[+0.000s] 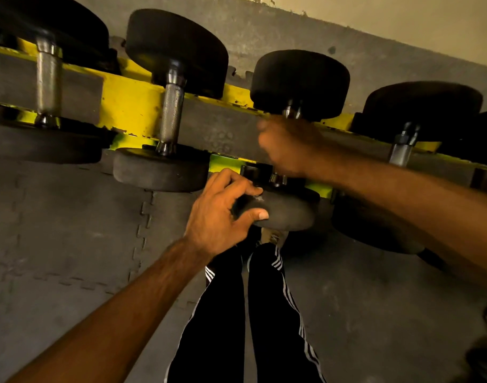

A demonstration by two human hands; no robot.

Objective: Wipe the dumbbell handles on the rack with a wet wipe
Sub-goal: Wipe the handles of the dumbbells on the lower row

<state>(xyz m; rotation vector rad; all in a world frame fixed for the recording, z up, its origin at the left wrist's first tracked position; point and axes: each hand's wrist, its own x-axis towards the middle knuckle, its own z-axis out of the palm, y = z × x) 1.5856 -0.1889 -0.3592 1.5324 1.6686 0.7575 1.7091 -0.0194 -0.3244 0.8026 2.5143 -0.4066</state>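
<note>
Several black dumbbells with steel handles lie across a yellow rack (131, 106). My left hand (223, 214) grips the near rubber head (289, 210) of the middle dumbbell, thumb under its edge. My right hand (286, 147), blurred, is closed around that dumbbell's handle, which it hides; only the collar (292, 111) under the far head (300, 78) shows. No wet wipe is visible; whether one is inside my right fist I cannot tell. To the left, a knurled handle (172, 114) is bare.
Another dumbbell handle (47, 81) sits at far left and one (402, 147) at right. Grey interlocking floor mats (71, 230) lie below the rack. My legs in black striped trousers (264, 313) stand close to it. A wall (402, 17) rises behind.
</note>
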